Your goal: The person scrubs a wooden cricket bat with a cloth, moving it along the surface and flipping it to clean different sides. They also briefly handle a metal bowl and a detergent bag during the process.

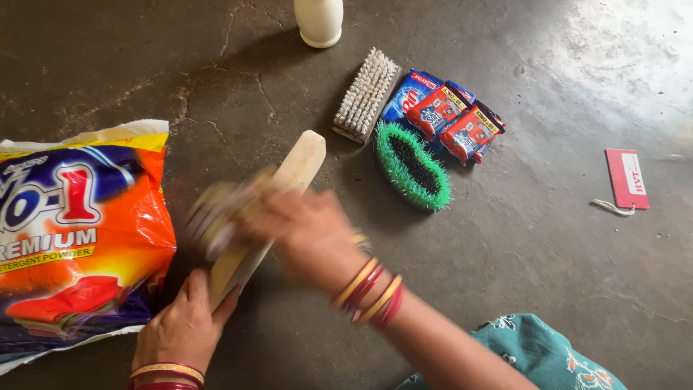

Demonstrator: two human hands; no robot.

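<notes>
Your left hand (180, 328) gripped the lower end of the wooden paddle (278, 198), which lay slanted on the concrete floor (548, 274). Your right hand (307, 231), motion-blurred, pressed a blurred object (216, 217) against the paddle; its finger position could not be determined. 2 brushes (366, 94) lay beyond, the detergent bag (72, 231) left

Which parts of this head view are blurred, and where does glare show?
Head view: the right hand and the cloth-like thing under it are smeared by motion blur; the left hand, the wooden paddle and both brushes stay sharp; pale glare washes the floor at upper right and glints off the detergent bag.
</notes>
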